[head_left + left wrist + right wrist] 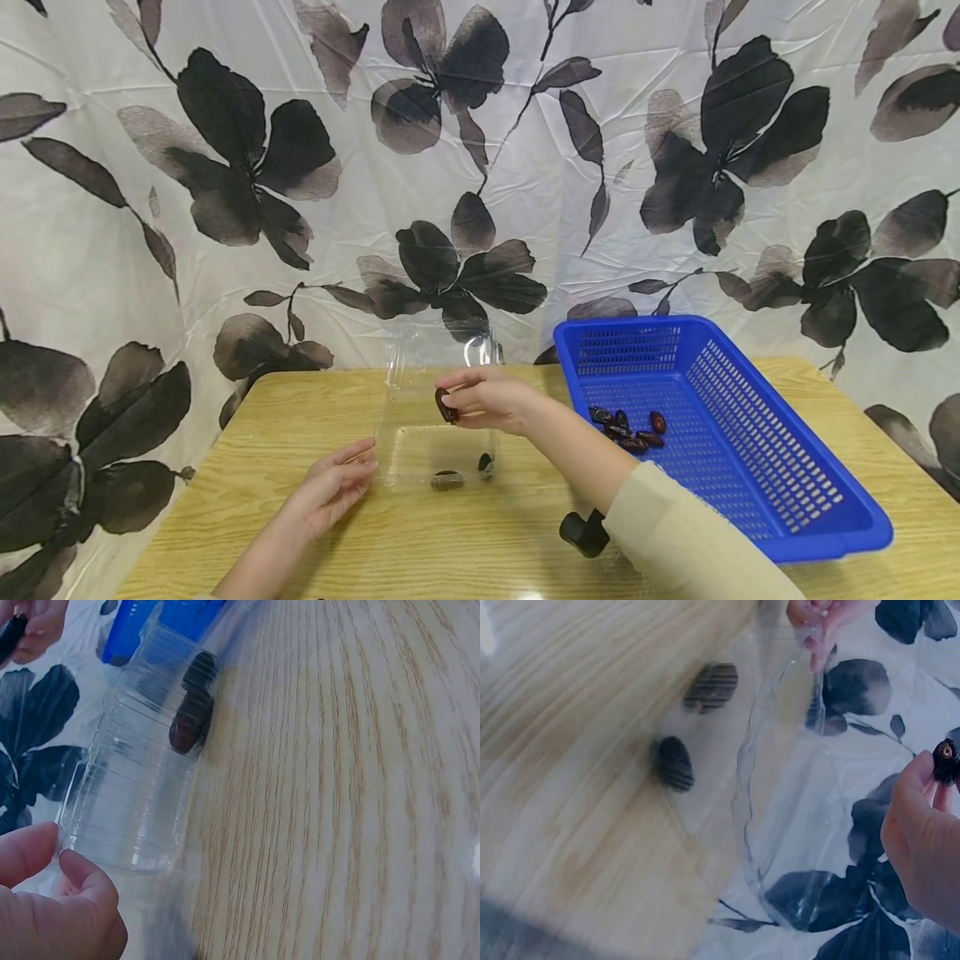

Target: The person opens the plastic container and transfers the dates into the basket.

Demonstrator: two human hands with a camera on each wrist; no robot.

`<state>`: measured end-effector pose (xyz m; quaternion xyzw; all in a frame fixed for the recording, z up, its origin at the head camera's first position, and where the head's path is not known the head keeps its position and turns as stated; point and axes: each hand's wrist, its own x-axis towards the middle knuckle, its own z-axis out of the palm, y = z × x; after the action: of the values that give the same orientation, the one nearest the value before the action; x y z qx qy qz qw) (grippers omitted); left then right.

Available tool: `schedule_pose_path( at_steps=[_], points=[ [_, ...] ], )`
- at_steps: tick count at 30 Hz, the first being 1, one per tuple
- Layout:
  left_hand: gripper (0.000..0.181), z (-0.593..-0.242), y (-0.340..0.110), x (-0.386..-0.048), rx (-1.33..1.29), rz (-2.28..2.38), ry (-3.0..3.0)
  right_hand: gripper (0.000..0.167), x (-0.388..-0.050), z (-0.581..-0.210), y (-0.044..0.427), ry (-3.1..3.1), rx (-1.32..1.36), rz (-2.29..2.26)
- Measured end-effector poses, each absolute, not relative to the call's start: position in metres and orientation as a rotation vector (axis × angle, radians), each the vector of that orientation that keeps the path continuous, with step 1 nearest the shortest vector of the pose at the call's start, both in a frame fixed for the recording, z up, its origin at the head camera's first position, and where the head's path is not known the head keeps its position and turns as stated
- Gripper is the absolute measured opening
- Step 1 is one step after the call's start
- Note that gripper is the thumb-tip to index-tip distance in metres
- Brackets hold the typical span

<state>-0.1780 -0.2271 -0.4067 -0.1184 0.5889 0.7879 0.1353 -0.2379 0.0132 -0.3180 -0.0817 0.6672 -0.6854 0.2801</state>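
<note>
A dark brown date (446, 407) is pinched between the thumb and fingers of my right hand (489, 402), held above a clear plastic clamshell box (142, 799). My left hand (330, 490) pinches the box's left rim between thumb and finger, as the left wrist view shows. Two dates lie in the box near its front right: one date (447, 480) lies sideways, the other date (485, 465) points away from me. Behind, the box's clear lid (408, 354) stands raised. Seen from the right wrist, the end of the held date (946, 759) shows past the fingertips.
A blue perforated basket (795, 548) stands on the right of the wooden table (300, 417). Several dates (657, 422) lie along its left side. A small black object (585, 533) appears beneath my right forearm. Floral cloth (540, 275) hangs behind the table.
</note>
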Motion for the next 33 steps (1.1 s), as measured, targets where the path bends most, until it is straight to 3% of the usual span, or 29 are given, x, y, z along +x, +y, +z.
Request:
schedule_pose_path(
  at_steps=[33],
  points=[
    [0.060,-0.409,-0.226,-0.179,-0.360,2.305,1.683,0.037,-0.233,-0.284,0.067,1.766,-0.338,-1.898]
  ],
)
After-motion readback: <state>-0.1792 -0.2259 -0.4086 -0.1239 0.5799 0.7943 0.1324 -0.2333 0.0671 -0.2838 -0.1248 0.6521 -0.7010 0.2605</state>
